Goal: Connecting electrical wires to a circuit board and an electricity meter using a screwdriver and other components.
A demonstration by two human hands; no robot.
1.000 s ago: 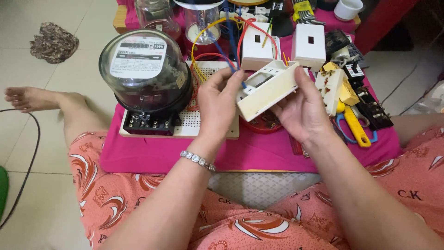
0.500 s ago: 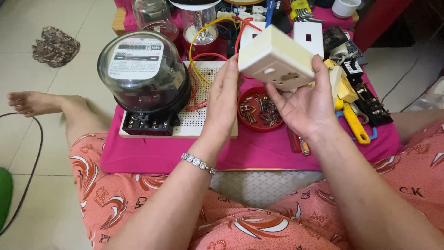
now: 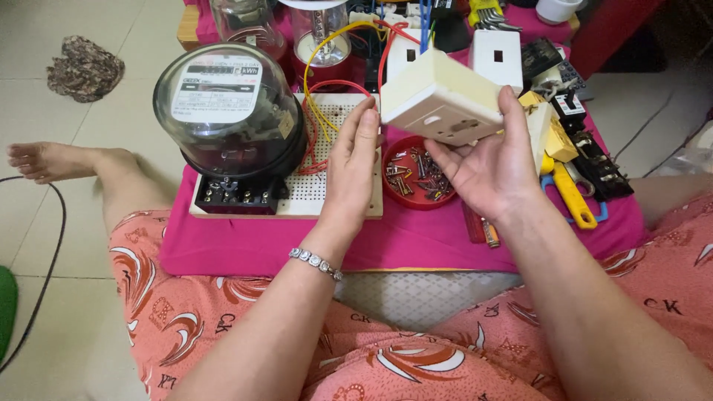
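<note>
My right hand (image 3: 486, 167) grips a cream plastic socket box (image 3: 440, 99) by its right side, tilted with its flat back toward me, above a red dish of screws (image 3: 417, 175). Beside the box's left edge my left hand (image 3: 355, 160) is flat with straight fingers; its fingertips are at or just short of the box corner and it holds nothing. A silver bracelet sits on the left wrist. Under the hands lies a white perforated board (image 3: 312, 194) carrying a round glass-domed electric meter (image 3: 226, 111) with red and yellow wires.
A low table with a pink cloth (image 3: 405, 241) holds the board, white wall switches (image 3: 496, 56), yellow and black electrical parts (image 3: 564, 145), a yellow-handled tool (image 3: 573, 197) and glass jars at the back. A black cable (image 3: 44, 275) runs over the tiled floor at left, near a crumpled rag (image 3: 85, 68).
The cream box has been raised off the dish area and turned so its flat back faces me. My left hand has let go of it and now stays flat beside it.
</note>
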